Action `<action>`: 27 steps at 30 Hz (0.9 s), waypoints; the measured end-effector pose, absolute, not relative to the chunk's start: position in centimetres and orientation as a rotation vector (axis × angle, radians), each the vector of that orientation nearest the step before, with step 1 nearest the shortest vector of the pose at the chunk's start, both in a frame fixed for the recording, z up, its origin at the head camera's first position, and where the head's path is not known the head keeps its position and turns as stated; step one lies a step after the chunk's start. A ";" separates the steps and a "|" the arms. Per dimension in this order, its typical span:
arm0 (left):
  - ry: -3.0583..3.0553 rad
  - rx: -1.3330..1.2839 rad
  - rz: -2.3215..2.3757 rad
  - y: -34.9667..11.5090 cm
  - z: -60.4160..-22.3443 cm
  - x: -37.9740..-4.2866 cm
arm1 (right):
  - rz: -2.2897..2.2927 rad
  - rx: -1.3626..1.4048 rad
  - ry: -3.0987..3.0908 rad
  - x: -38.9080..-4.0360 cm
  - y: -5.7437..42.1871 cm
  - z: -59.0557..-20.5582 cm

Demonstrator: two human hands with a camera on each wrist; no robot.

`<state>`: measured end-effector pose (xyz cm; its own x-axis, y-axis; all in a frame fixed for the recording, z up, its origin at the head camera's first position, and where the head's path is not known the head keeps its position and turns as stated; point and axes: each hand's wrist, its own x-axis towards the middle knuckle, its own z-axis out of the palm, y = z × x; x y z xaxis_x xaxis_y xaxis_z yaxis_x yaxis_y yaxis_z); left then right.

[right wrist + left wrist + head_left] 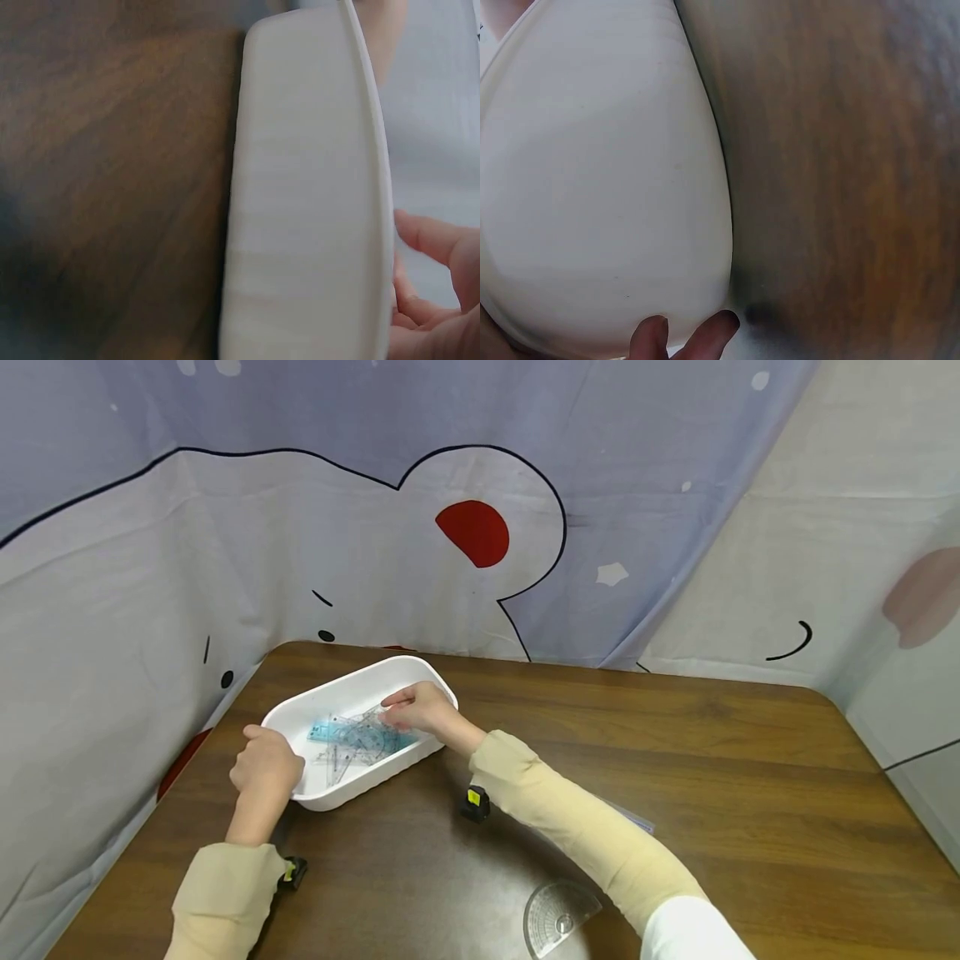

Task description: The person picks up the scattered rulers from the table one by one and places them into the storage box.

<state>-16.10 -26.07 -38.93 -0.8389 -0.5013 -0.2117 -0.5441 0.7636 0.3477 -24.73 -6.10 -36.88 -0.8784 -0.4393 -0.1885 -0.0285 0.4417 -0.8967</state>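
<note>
A white plastic tub point(341, 794) sits toward the back left of the table. My left hand point(266, 762) grips its left end; in the left wrist view, fingertips point(718, 330) show against the tub's outer wall. Inside lies a pile of clear drawing tools with a light-blue ruler point(322, 732) among them. My right hand point(423, 707) reaches over the near rim into the right part, thumb and fingers at the pile's edge. In the right wrist view the tub wall hides its fingertips, and I cannot tell whether they hold a clear tool.
A clear protractor point(558, 917) lies on the brown wooden table point(720, 760) near the front. Partly behind the right forearm is a flat clear strip point(636, 818). A patterned cloth point(337, 543) hangs behind the table and along its sides.
</note>
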 end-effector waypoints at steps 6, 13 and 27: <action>2.853 -0.847 0.608 -26.0 -39.0 -16.0 | -1.366 -0.468 2.378 -24.4 -5.0 -36.1; 2.852 -0.846 0.606 -26.0 -39.0 -16.1 | -1.238 -0.632 2.498 -23.6 -2.9 -34.5; 2.856 -0.838 0.607 -26.1 -39.0 -16.0 | -1.214 -0.738 2.382 -21.5 1.9 -31.5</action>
